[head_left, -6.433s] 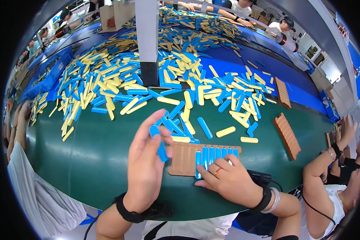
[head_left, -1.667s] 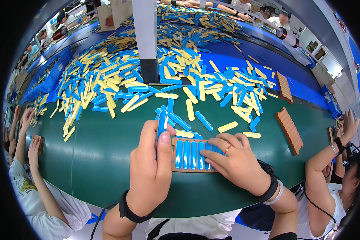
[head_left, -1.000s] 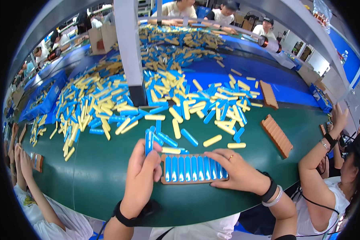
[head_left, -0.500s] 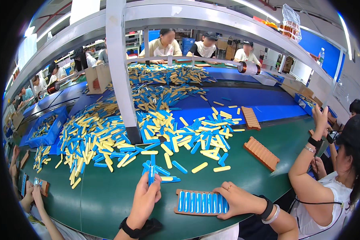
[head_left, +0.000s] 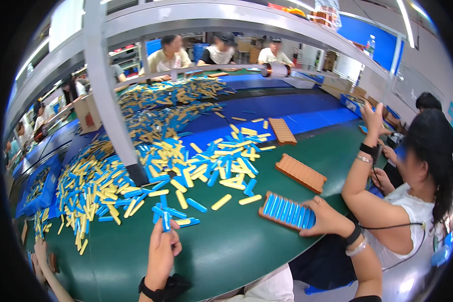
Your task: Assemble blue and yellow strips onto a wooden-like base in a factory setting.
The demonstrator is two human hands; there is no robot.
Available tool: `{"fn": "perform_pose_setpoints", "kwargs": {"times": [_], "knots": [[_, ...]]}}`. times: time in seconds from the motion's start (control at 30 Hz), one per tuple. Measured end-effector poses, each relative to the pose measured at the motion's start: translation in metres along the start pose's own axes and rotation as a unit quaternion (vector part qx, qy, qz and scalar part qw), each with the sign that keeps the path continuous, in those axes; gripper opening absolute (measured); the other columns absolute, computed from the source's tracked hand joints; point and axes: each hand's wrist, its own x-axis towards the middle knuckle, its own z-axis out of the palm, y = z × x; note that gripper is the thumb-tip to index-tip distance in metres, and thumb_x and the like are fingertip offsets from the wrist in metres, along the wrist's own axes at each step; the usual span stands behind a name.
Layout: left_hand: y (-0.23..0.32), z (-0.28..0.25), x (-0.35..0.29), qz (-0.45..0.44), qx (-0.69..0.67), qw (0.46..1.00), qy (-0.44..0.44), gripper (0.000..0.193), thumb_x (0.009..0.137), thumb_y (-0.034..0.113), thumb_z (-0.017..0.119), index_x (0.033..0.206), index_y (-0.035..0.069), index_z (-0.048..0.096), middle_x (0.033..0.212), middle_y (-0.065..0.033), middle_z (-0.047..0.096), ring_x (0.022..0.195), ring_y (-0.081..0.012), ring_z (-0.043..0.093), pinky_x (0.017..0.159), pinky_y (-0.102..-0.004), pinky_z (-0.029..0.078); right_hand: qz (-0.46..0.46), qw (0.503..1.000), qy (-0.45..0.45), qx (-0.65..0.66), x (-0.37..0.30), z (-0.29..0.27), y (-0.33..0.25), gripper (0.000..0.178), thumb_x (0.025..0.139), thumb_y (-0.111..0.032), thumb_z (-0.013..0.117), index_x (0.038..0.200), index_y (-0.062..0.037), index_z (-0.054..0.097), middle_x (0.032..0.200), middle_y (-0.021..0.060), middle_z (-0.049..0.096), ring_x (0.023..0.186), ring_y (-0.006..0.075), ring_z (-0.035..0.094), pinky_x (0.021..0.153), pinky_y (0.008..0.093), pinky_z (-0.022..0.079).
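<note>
My left hand point(head_left: 161, 251) is closed in a pinch on a small blue rounded stick point(head_left: 166, 221), held upright over the near edge of the pile. Whether it holds more than one stick I cannot tell. My right hand point(head_left: 328, 217) grips the right end of a brown slotted tray point(head_left: 272, 218), thumb and fingers around it. Blue sticks point(head_left: 288, 210) lie side by side in the tray's slots, and the fingers hide its right end. Just beyond my left hand, several loose blue sticks point(head_left: 176, 212) lie on the green table point(head_left: 221, 251).
A large heap of blue and yellow sticks point(head_left: 110, 186) spreads across the table around a white metal post point(head_left: 110, 100). Two more brown trays point(head_left: 301, 173) point(head_left: 282, 131) lie beyond my right hand. A blue bin point(head_left: 40, 186) stands left. Co-workers sit around; one point(head_left: 402, 201) is close on my right.
The view has turned to the right. My right hand has moved the filled tray rightward and farther away, and the tray now sits at a slant. My left hand still pinches the blue stick.
</note>
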Motion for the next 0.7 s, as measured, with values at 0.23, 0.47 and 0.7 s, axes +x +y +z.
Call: {"fn": "perform_pose_setpoints", "kwargs": {"times": [0.23, 0.47, 0.7], "knots": [[0.003, 0.007, 0.0, -0.01, 0.064, 0.998, -0.017, 0.015, 0.091, 0.011, 0.036, 0.097, 0.006, 0.048, 0.065, 0.0006, 0.036, 0.05, -0.0072, 0.038, 0.045, -0.0199, 0.03, 0.058, 0.998, 0.025, 0.017, 0.016, -0.006, 0.024, 0.084, 0.056, -0.045, 0.08, 0.118, 0.0048, 0.05, 0.109, 0.0222, 0.051, 0.106, 0.0338, 0.049, 0.093, 0.0355, 0.04], [0.001, 0.006, -0.002, -0.014, 0.088, 0.996, -0.03, 0.015, 0.092, 0.011, 0.036, 0.098, 0.004, 0.048, 0.066, -0.0003, 0.036, 0.05, -0.0071, 0.037, 0.045, -0.0199, 0.031, 0.082, 0.996, 0.033, 0.011, 0.034, -0.001, 0.029, 0.086, 0.057, -0.047, 0.079, 0.118, 0.0065, 0.049, 0.111, 0.0227, 0.051, 0.107, 0.0341, 0.049, 0.093, 0.0353, 0.041], [-0.003, 0.002, 0.006, -0.012, 0.085, 0.996, -0.03, 0.014, 0.092, 0.012, 0.037, 0.098, 0.006, 0.048, 0.066, 0.0006, 0.036, 0.05, -0.0068, 0.036, 0.045, -0.0199, 0.03, 0.106, 0.993, 0.028, 0.041, 0.053, -0.017, 0.034, 0.074, 0.065, -0.044, 0.077, 0.115, 0.0044, 0.053, 0.102, 0.0214, 0.055, 0.098, 0.032, 0.054, 0.084, 0.0359, 0.044]]}}
